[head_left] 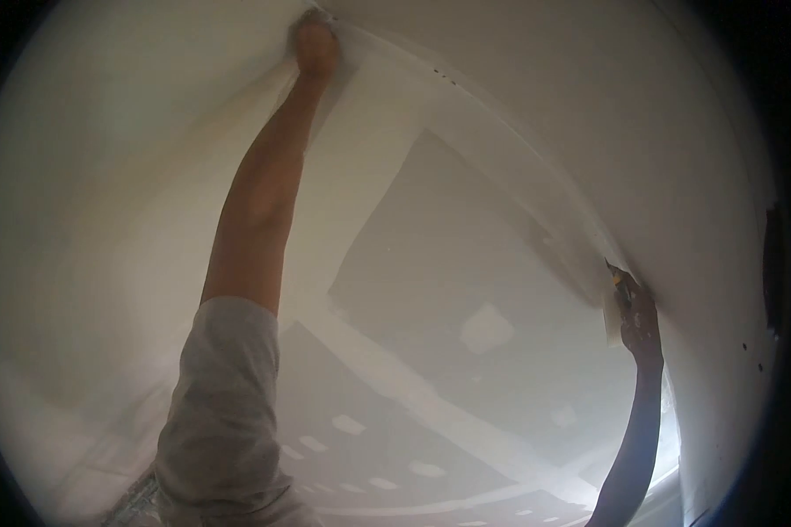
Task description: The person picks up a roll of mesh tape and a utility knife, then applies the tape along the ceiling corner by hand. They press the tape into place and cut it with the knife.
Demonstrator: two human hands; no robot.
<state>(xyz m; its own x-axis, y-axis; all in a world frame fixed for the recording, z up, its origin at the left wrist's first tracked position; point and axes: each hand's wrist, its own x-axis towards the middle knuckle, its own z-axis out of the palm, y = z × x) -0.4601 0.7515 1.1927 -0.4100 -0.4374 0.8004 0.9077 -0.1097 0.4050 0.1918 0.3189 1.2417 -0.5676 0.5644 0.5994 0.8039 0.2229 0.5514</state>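
Note:
My left hand (316,46) reaches high to the seam where two drywall surfaces meet. Its fingers look curled against the corner, and what they hold, if anything, is hidden. Lower down at the right, my right hand (641,323) is closed around a small tool with a dark pointed tip and yellow and dark parts, which looks like a utility knife (621,283). The tip points up and left, close to the seam (536,162). A pale flap (612,323), perhaps paper tape, hangs beside the right hand.
Grey drywall (439,233) carries pale bands of joint compound (395,378) and several filled patches (486,328). Small dark marks dot the surface beyond the seam. Bright light (668,430) comes in at the lower right. A dark opening or object (772,272) is at the right edge.

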